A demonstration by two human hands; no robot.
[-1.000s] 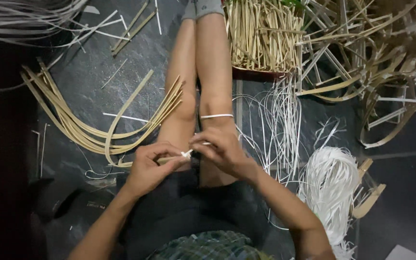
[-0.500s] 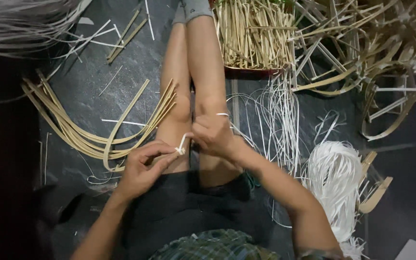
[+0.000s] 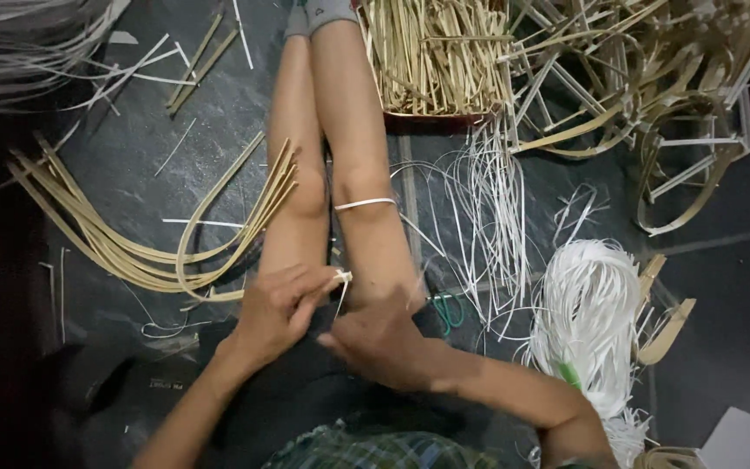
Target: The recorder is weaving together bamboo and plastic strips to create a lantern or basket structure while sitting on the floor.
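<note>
**Both hands on a thin white strip, over the knees**

Person seated on a dark floor [image 3: 219, 113], legs stretched out towards the far edge. Head camera looks straight down.

Left hand [image 3: 281, 311]: fingers curled, grip pinched together on a short white strip [image 3: 341, 280] just above the left thigh. The strip's knotted or folded end shows at the fingertips; a fine tail hangs down from it towards the other hand.

Right hand [image 3: 381, 337]: back of hand to camera, fingers tucked under. It sits just beside the left hand, near the tail of the strip. Cannot tell whether its grip is shut on the strip or merely touching it; the fingertips are hidden.

A white band [image 3: 365, 204] is wrapped around the right leg below the knee.

About the legs:
- Curved bundle of tan cane strips [image 3: 123, 243] on the floor to the left, one end touching the left knee.
- Loose white strands [image 3: 492, 217] spread on the floor to the right of the right leg.
- Thick looped hank of white strands [image 3: 588, 321] near the right forearm, towards the near right corner.
- Tray of straight tan splints [image 3: 436, 56] at the far edge, beside the ankles.
- Heap of bent cane frames [image 3: 653, 87] in the far right corner.
- Small green-handled tool [image 3: 450, 310], partly hidden, just right of the right hand.
</note>
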